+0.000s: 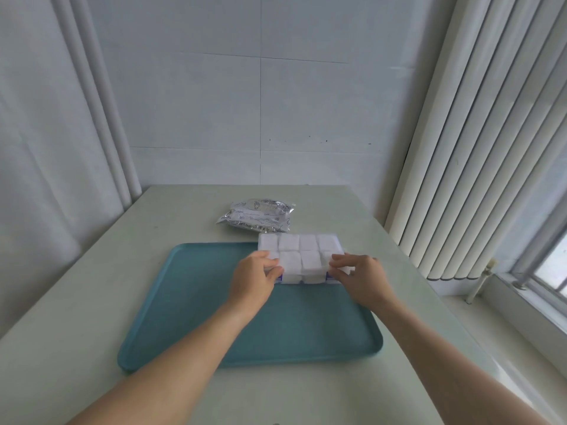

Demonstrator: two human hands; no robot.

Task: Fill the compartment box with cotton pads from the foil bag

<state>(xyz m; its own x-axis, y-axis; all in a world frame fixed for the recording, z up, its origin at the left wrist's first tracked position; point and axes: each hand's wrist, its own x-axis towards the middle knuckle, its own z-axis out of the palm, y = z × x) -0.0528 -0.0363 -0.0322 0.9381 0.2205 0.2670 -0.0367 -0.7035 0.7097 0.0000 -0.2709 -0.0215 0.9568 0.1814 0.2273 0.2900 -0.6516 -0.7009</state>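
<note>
A clear compartment box sits on the far right part of a teal tray, its cells packed with white cotton pads. My left hand grips the box's near left corner, with the thumb over the top of the pads. At the near right corner my right hand holds the box, its fingers curled over the edge. Behind the box a crumpled silver foil bag lies flat on the table.
The pale table runs to a tiled wall at the back. White pipes stand at the left corner. A ribbed radiator and a window sill line the right side.
</note>
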